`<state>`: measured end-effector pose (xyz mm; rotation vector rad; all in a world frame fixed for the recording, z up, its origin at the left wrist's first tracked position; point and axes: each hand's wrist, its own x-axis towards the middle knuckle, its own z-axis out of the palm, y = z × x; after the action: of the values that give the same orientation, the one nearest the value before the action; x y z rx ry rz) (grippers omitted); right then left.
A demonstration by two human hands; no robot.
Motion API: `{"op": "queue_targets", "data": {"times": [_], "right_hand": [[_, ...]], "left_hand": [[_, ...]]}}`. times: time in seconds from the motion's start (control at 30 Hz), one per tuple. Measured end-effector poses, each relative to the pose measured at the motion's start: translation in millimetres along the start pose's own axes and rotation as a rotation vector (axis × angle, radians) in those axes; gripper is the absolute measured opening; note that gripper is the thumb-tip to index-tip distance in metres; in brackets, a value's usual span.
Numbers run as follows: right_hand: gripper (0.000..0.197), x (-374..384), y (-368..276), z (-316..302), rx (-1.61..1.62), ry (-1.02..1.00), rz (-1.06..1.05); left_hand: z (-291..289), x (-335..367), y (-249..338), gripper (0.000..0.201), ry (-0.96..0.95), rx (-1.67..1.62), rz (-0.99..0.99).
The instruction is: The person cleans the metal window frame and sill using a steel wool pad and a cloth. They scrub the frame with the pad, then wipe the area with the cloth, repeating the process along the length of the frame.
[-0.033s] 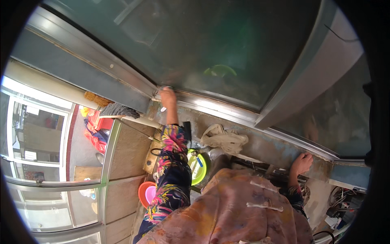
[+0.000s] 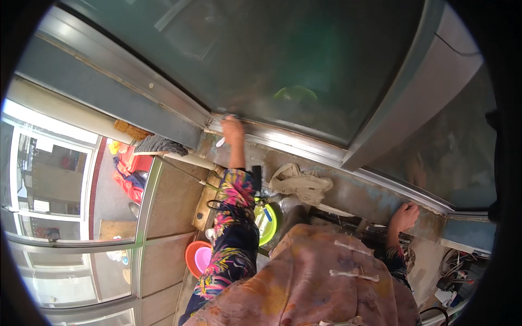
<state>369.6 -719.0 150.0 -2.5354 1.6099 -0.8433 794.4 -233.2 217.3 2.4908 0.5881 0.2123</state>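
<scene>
At the lower left corner of the glass pane (image 2: 234, 60), my left hand (image 2: 232, 131) is closed around a small tool with a white handle end (image 2: 220, 142). The tool's other end is hidden by my fingers, at the metal window rail (image 2: 288, 142). My right hand (image 2: 404, 217) rests on the sill farther right, fingers curled in, with nothing seen in it. A crumpled beige cloth (image 2: 300, 183) lies on the sill between the two hands.
Below the sill, a green basin (image 2: 267, 233) holds a blue-handled thing. Red and pink basins (image 2: 197, 255) stand beside my left sleeve. A grey mop head (image 2: 160, 145) and a brown brush (image 2: 132, 130) lie at left. Cables and clutter (image 2: 454, 271) fill the lower right.
My left hand has shifted slightly right along the rail, with the white-ended tool still in it. My right hand has stayed where it was.
</scene>
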Motion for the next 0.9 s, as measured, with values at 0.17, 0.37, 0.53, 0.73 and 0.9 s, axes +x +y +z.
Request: {"op": "queue_targets", "data": {"times": [0.17, 0.37, 0.53, 0.73, 0.9], "right_hand": [[0.015, -2.6, 2.2, -0.2, -0.02, 0.021, -0.025], [0.015, -3.7, 4.6, -1.2, 0.038, 0.086, -0.057], [0.016, -4.2, 6.7, -5.6, 0.058, 0.047, -0.037], [0.017, -6.2, 5.4, -3.5, 0.019, 0.048, -0.044], [0.017, -6.0, 5.3, -3.3, -0.01, 0.042, -0.046]], "left_hand": [[45.3, -178.6, 61.9, 0.039, -0.085, -0.137, 0.119], [51.7, -287.1, 109.6, 0.044, -0.361, -0.328, 0.286], [-1.6, -250.8, 77.8, 0.039, -0.803, -1.167, -0.142], [-57.5, -258.3, 58.5, 0.043, -1.067, -1.584, -0.191], [-69.6, -263.7, 31.6, 0.042, -1.131, -1.664, -0.164]]}}
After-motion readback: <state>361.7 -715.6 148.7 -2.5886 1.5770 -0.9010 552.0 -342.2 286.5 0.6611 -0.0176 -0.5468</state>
